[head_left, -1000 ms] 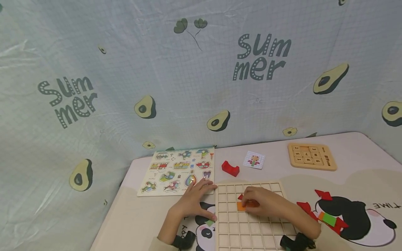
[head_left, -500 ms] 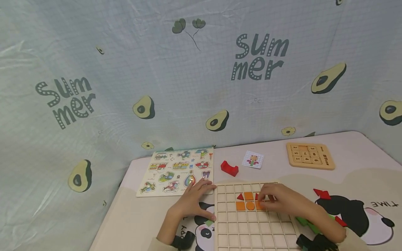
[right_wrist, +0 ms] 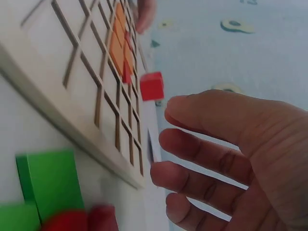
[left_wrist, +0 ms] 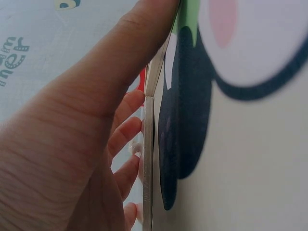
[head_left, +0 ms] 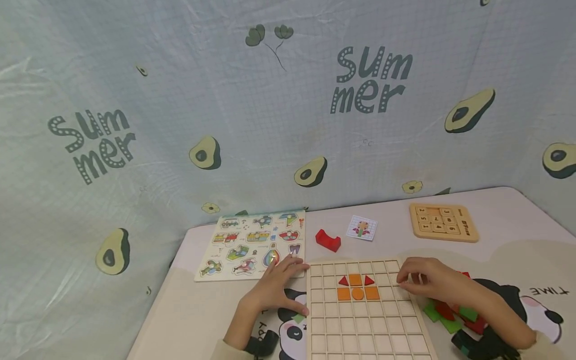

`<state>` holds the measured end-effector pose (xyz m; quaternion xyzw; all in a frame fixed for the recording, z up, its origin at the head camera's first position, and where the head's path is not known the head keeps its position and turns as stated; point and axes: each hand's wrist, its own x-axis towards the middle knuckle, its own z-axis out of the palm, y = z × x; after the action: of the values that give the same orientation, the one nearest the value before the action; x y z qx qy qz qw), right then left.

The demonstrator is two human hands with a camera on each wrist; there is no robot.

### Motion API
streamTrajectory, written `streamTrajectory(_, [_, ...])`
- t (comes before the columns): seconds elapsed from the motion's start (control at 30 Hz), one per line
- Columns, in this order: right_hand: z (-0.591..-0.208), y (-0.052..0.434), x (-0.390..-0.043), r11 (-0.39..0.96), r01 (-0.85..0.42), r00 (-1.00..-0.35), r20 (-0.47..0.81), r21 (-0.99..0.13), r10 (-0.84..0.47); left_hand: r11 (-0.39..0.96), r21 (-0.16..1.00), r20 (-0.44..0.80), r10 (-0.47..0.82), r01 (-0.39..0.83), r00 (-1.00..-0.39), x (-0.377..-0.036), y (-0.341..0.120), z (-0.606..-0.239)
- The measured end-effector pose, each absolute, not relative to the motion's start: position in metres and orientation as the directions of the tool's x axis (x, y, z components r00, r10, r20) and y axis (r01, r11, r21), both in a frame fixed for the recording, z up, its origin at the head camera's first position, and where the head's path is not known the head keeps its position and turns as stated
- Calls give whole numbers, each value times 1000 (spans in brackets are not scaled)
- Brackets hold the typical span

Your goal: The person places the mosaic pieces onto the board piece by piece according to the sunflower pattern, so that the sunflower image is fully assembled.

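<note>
A wooden grid board (head_left: 364,320) lies near the table's front edge. Orange squares, an orange circle (head_left: 357,294) and two red triangles (head_left: 344,281) sit in its upper cells. My left hand (head_left: 281,286) lies flat against the board's left edge, fingers spread; in the left wrist view its fingers (left_wrist: 126,139) press along that edge. My right hand (head_left: 425,280) hovers over the board's right edge with loosely bent fingers and holds nothing. The right wrist view shows that hand (right_wrist: 216,159) empty beside the grid board (right_wrist: 86,91).
Loose green pieces (head_left: 445,320) and red pieces (head_left: 472,325) lie right of the board under my right forearm. Behind it are a red block (head_left: 327,240), a small pattern card (head_left: 362,228), a picture peg puzzle (head_left: 254,244) and a number slide puzzle (head_left: 443,223).
My right hand has left the orange and red pieces in the grid and moved right to the board's right edge. The left hand has stayed put.
</note>
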<state>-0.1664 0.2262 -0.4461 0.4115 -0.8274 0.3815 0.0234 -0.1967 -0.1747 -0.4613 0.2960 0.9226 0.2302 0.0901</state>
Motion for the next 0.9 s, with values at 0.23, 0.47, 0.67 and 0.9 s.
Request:
streamTrajectory(0.23, [-446,257,-166,325,-680,-628,294,-658,-720,716,469,-20,594,517,-804,-198,-174,-462])
streamTrajectory(0.47, [-450,285,-167,270,-584,-595,177,-766,-784,714,464,-17,599,524,-800,-198,-176,-462])
streamTrajectory(0.67, [-454,303,-164,275,-485,-582,71,-830,-810,703,461,1,609,541,-793,-199,-177,-464])
streamTrajectory(0.9, [-457,307,-162,375,-449,-608,-31,-811,-794,694,465,10,616,549,-787,-198,-176,-464])
